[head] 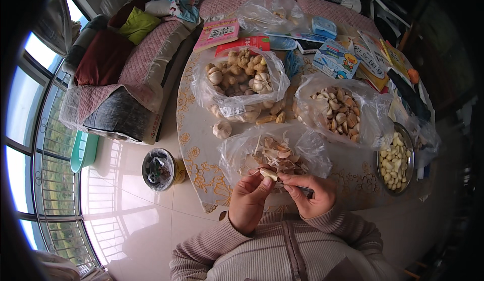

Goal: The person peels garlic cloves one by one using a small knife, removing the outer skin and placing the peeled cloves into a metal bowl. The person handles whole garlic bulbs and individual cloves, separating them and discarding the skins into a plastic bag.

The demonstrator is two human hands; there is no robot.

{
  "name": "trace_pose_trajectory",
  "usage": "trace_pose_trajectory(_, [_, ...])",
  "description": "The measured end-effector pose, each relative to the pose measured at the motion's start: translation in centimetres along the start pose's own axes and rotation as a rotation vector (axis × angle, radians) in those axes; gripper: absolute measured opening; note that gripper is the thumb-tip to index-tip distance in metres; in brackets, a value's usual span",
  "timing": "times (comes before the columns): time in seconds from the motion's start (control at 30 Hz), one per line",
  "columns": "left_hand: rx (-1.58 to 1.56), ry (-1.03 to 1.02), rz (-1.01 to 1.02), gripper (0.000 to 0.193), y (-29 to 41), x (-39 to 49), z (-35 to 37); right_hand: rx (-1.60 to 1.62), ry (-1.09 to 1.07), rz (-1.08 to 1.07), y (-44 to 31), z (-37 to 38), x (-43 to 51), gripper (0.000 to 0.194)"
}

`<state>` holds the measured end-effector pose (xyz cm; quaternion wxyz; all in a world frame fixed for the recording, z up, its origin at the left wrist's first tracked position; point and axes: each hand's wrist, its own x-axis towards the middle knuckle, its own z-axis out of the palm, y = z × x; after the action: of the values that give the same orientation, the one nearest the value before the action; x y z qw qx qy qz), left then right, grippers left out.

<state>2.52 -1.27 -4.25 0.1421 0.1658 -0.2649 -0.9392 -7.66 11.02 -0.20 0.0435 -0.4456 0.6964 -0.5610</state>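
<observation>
Between the thumb and fingers of my left hand [246, 201] is a pale, mostly peeled garlic clove [267, 173]. My right hand [315, 196] meets the clove with its fingertips and grips a thin tool, apparently a small knife [310, 194], largely hidden by the fingers. Just beyond both hands, an opened plastic bag [236, 152] holds papery garlic skins [278, 154]. A bag of unpeeled garlic cloves [340, 111] sits behind it to the right. At the table's right edge, a metal bowl [412, 171] contains peeled cloves [395, 164].
A plastic bag [204, 88] of ginger and garlic bulbs stands farther back, with a loose garlic bulb [222, 129] near it. Books [217, 34] and a blue container [324, 27] lie at the back. On the floor at left is a lined bin [172, 184], near a sofa [145, 61].
</observation>
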Motion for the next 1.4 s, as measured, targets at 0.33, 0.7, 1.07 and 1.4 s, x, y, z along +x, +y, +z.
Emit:
trace_pose_trajectory(0.33, [0.011, 0.026, 0.012, 0.024, -0.3, 0.0, 0.1, -0.086, 0.030, -0.071, 0.3, 0.3, -0.3, 0.015])
trace_pose_trajectory(0.7, [0.076, 0.041, 0.006, 0.023, -0.2, -0.2, 0.0, 0.069, 0.062, 0.185, 0.7, 0.6, -1.2, 0.012])
trace_pose_trajectory(1.07, [0.148, 0.042, -0.051, 0.025, 0.4, -0.3, 0.2, 0.473, 0.076, 0.437, 0.4, -0.3, -0.2, 0.012])
trace_pose_trajectory(1.4, [0.092, 0.081, -0.061, 0.023, 0.5, -0.3, 0.2, 0.152, 0.028, 0.160, 0.5, 0.1, -0.2, 0.011])
